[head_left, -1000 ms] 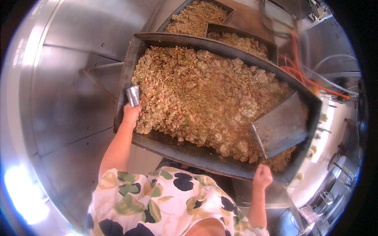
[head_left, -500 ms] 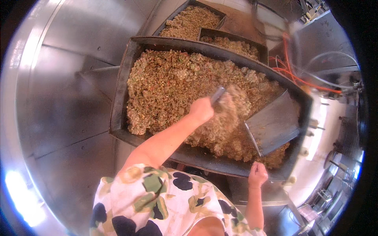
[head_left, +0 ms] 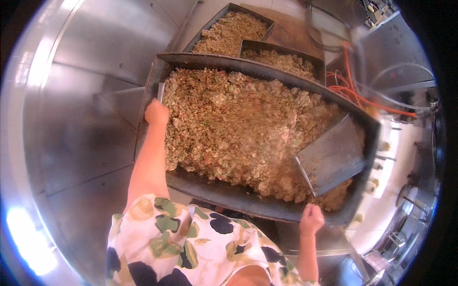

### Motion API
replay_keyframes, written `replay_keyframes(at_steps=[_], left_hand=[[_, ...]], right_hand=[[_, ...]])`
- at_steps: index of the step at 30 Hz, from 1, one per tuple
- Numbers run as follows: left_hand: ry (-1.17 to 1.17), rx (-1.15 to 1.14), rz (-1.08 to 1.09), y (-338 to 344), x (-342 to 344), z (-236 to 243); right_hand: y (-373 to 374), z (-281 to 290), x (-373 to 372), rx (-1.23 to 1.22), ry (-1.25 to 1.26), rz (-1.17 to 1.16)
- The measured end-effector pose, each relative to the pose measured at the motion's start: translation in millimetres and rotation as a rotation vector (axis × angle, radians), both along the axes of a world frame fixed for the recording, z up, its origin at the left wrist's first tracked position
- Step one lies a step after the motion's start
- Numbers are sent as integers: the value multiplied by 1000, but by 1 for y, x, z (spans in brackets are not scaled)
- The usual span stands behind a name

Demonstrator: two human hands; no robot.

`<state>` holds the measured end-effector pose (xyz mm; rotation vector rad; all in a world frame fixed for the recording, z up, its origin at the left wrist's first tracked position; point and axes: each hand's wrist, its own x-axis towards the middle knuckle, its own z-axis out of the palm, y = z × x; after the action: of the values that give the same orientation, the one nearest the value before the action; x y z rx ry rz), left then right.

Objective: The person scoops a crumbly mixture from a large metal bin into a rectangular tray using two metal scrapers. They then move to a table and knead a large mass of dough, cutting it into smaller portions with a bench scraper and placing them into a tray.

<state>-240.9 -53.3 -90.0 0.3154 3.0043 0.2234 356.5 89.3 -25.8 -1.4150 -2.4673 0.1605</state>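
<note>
A large dark metal tray holds loose flaky, crumbly mixture with red and green bits. My left hand is closed on a small metal tool at the tray's left inner side, its working part mostly hidden. My right hand is closed at the near right rim, just below the lower corner of a wide metal plate or scoop lying slanted in the mixture; what it grips I cannot make out.
Two smaller trays of similar mixture stand behind. Orange hoses and a pale tube lie at the right beside steel equipment. Steel panels fill the left side.
My left hand swept from the left side into the middle, stirring the mixture, then returned to the left side, farther up than at first. My right hand has stayed near the near right rim.
</note>
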Motion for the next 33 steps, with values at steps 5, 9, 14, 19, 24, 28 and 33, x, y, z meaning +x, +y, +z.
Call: replay_keyframes(at_steps=[5,9,14,19,24,28,33], left_hand=[[-46,68,-96,1,-19,-28],[-363,233,-42,10,-12,-22],[-540,386,163,19,12,-20],[-750,413,113,80,124,-4],[-712,287,-540,164,196,53],[-500,275,-721,157,205,71],[-359,549,-183,84,78,49]], right_hand=[[-1,-5,-1,19,4,-2],[-6,0,-2,-53,2,-15],[-5,3,-9,-34,50,16],[-8,9,-17,-41,5,11],[-1,-6,-12,45,23,29],[-5,-7,-4,46,36,11],[-3,-5,-7,75,46,21]])
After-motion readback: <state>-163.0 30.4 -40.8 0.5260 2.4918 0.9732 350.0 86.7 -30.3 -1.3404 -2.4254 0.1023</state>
